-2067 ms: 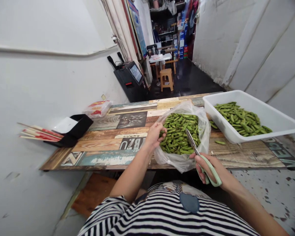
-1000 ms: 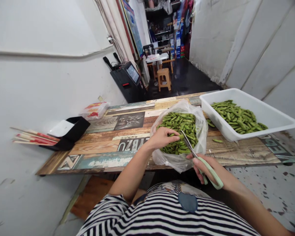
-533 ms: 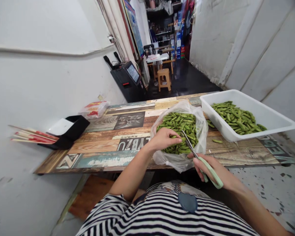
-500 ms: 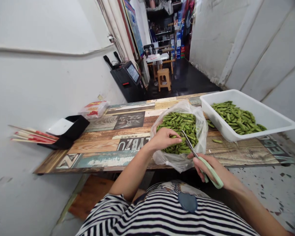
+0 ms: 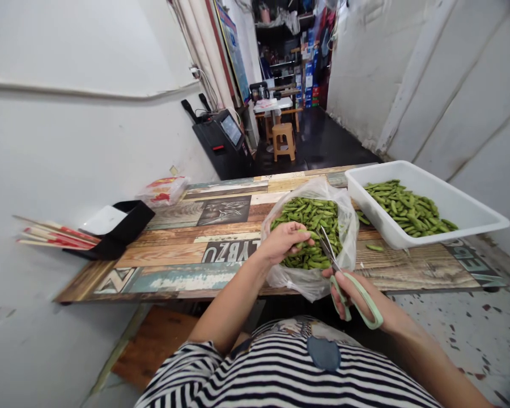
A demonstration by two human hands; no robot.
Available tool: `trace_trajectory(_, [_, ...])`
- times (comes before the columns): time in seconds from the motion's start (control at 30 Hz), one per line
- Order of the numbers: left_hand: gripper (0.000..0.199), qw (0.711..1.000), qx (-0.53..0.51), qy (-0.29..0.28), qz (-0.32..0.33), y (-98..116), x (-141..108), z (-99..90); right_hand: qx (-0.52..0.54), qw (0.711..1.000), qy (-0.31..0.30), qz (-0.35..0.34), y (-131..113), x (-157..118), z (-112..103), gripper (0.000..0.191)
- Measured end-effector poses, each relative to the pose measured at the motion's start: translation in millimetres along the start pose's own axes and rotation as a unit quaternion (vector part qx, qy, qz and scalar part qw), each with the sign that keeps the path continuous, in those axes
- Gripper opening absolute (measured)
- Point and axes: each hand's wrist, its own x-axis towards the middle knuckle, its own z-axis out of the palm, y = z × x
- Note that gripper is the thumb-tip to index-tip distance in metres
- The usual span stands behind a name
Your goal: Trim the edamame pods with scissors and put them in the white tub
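Above the plastic bag (image 5: 347, 226): one pod (image 5: 308, 233) pinched, scissors (image 5: 335, 265) parted

Your left hand (image 5: 283, 242) grips the pod over the bag, thumb and curled fingertips closed to the pod's thickness. The pod is slim, green and slightly knobbed, with one end toward the blades. Your right hand (image 5: 385, 304) holds the scissors, its fingers curled through the smooth, pale-green loop handles. The tapered metal blades form a narrow V, tips just beside the pod; from this angle you cannot tell whether they touch it.

Below, the bag is thin, translucent, wrinkled film, gathered around a mound of lumpy pods (image 5: 306, 209). To its right, a rigid white tray (image 5: 463, 207), rectangular with rounded corners and a raised rim, contains a heap of pods (image 5: 408, 209). A loose pod (image 5: 374, 247) lies between them on the table (image 5: 174, 277), whose flat surface carries a printed plank pattern. At far left, an angular black box (image 5: 131, 224) supports straight, red-banded sticks (image 5: 53, 237).
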Motion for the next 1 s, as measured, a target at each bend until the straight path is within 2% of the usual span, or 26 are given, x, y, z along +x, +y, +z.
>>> trace_trajectory(0.17, [0.043,0.995,-0.073,0.056,0.027,-9.2,-1.2,14.4,-0.028,0.999,0.011,-0.015,-6.4,0.2,2.5,0.053])
trace_trajectory(0.33, [0.041,0.993,-0.1,0.065,0.01,-16.3,-4.9,28.4,-0.038,0.999,0.028,-0.006,0.6,6.8,4.2,0.052])
trace_trajectory(0.47, [0.033,0.982,-0.173,0.08,-0.007,-26.0,-7.7,34.5,-0.007,0.998,0.051,0.027,11.9,12.9,8.5,0.049])
trace_trajectory(0.6, [0.022,0.961,-0.265,0.07,-0.046,-25.7,-7.7,21.9,0.022,0.997,0.061,0.05,15.1,14.2,7.5,0.048])
trace_trajectory(0.73, [0.014,0.933,-0.336,0.117,-0.05,-6.1,2.9,-12.9,0.041,0.997,0.049,0.034,12.5,10.1,2.7,0.05])
trace_trajectory(0.8, [0.01,0.943,-0.29,0.159,-0.029,2.3,11.9,-29.9,0.044,0.998,0.047,0.028,10.9,8.2,2.0,0.051])
trace_trajectory(0.83, [0.01,0.955,-0.232,0.182,-0.011,4.3,16.7,-36.5,0.046,0.998,0.047,0.024,10.1,7.4,2.1,0.051])
trace_trajectory(0.9, [0.009,0.975,-0.046,0.216,0.032,3.6,25.7,-45.3,0.048,0.998,0.046,0.023,8.8,6.6,2.7,0.051])
trace_trajectory(0.93, [0.008,0.971,0.074,0.22,0.057,1.3,29.8,-47.6,0.047,0.998,0.046,0.023,8.6,6.7,2.9,0.052])
trace_trajectory(0.97, [0.01,0.952,0.198,0.218,0.081,-1.8,33.7,-48.8,0.046,0.998,0.046,0.023,8.7,6.9,3.1,0.052])
trace_trajectory(1.0, [0.013,0.919,0.315,0.215,0.101,-5.3,37.3,-49.2,0.043,0.998,0.046,0.023,9.2,7.3,3.0,0.052])
